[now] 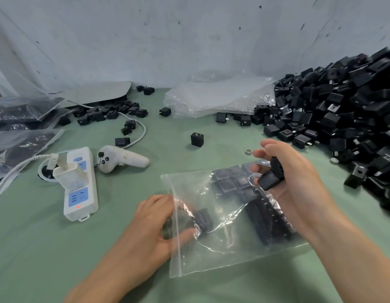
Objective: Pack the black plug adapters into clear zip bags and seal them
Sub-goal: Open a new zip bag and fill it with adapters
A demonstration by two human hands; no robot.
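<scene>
A clear zip bag (pixel 224 243) lies on the green table in front of me, its open mouth toward the left. Several black plug adapters (pixel 253 193) lie in rows inside it on the right. My left hand (pixel 154 224) reaches into the bag's mouth and its fingers hold a black adapter (pixel 204 218) inside the plastic. Over the bag's far right corner my right hand (pixel 294 182) grips two black adapters (pixel 274 173).
A large heap of black adapters (pixel 343 119) fills the right side. A stack of empty clear bags (pixel 216 99) lies at the back. A white power strip (pixel 80 184) and a white controller (pixel 119 160) sit left. Filled bags (pixel 21 127) lie far left; a lone adapter (pixel 197 139) stands mid-table.
</scene>
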